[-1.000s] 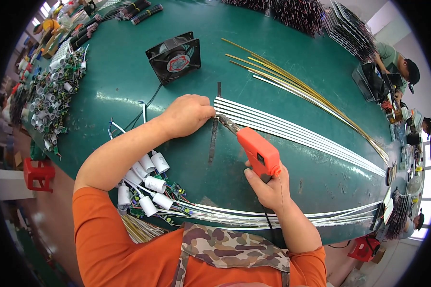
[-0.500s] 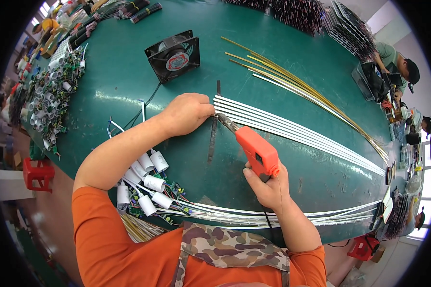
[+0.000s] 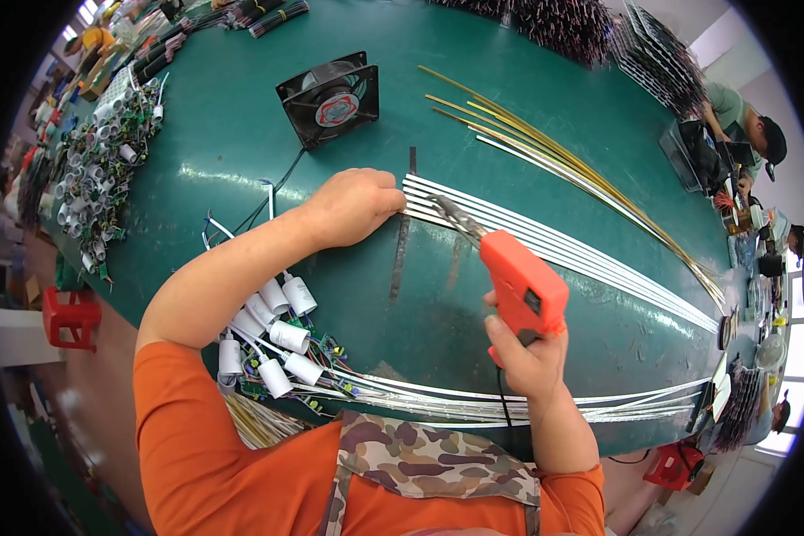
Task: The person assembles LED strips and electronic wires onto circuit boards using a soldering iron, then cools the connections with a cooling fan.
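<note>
My right hand grips the handle of a red soldering gun. Its metal tip points up and left, over the white LED strips and right of my left hand. These thin strips lie side by side, fanning from the table's middle toward the right edge. At their left ends my left hand is closed, fingertips pressed together; whatever they pinch is hidden. Beneath those ends a dark narrow bar lies on the table. Near my left forearm is a pile of white cylindrical housings with wires and small circuit boards.
A black fan stands beyond my left hand, its cable running toward me. Yellowish strips lie farther back. A heap of circuit parts covers the left side. More strips run along the near edge. Other people work at the right.
The soldering gun has moved right and toward me; its tip has lifted away from my left fingertips. My left hand stays at the strip ends, nearly still.
</note>
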The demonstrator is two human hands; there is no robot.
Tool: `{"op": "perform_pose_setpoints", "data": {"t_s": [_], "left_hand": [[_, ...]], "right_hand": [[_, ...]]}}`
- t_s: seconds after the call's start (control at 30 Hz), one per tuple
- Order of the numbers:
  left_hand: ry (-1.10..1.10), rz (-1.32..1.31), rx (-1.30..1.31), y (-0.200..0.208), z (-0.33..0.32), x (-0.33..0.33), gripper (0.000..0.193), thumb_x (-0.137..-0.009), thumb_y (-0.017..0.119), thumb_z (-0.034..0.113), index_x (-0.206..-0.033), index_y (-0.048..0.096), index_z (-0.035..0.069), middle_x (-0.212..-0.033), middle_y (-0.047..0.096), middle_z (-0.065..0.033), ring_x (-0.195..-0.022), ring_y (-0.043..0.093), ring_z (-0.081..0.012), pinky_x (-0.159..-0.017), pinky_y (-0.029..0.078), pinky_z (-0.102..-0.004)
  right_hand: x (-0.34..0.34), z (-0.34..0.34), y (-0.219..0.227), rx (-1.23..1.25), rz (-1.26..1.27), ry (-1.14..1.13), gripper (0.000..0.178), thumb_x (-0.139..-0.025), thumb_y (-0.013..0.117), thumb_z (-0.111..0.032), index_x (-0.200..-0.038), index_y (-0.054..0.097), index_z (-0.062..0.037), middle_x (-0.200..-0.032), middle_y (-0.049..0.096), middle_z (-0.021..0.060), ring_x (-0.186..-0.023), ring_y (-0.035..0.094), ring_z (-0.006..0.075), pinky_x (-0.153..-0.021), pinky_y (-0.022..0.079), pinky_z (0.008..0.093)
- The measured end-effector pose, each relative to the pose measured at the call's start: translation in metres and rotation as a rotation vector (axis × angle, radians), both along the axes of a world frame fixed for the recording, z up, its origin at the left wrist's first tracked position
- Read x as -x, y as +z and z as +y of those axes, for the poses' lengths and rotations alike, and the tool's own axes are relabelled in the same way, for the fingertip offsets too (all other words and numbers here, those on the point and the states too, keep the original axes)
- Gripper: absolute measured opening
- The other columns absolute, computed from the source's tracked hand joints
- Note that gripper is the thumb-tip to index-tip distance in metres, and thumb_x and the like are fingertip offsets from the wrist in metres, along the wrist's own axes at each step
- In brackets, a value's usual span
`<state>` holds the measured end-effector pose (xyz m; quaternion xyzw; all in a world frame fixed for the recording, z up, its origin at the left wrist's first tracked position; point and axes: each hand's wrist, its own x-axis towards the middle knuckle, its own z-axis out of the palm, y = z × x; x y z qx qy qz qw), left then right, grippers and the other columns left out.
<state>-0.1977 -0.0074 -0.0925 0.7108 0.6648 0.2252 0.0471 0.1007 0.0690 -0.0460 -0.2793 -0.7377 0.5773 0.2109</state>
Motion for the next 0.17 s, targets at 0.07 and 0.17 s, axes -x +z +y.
{"op": "perform_pose_setpoints", "data": {"t_s": [0.07, 0.17], "left_hand": [[-0.006, -0.007, -0.007, 0.001, 0.000, 0.000, 0.007, -0.082, 0.060, 0.011, -0.081, 0.065, 0.008, -0.079, 0.060, -0.0104, -0.080, 0.059, -0.0333, -0.069, 0.047, -0.0448], [0.006, -0.013, 0.027, 0.001, -0.001, 0.000, 0.006, -0.082, 0.061, 0.010, -0.083, 0.066, 0.008, -0.081, 0.060, -0.0102, -0.081, 0.059, -0.0333, -0.071, 0.048, -0.0447]], "right_hand": [[-0.006, 0.000, 0.004, -0.041, 0.137, -0.029, 0.044, -0.080, 0.063, -0.002, -0.123, 0.055, -0.0002, -0.108, 0.065, 0.0097, -0.093, 0.059, 0.0130, -0.080, 0.048, 0.0264], [-0.027, 0.002, 0.008, 0.008, 0.147, -0.034, 0.051, -0.081, 0.064, -0.003, -0.130, 0.051, -0.0005, -0.112, 0.064, 0.0104, -0.098, 0.060, 0.0163, -0.084, 0.048, 0.0290]]}}
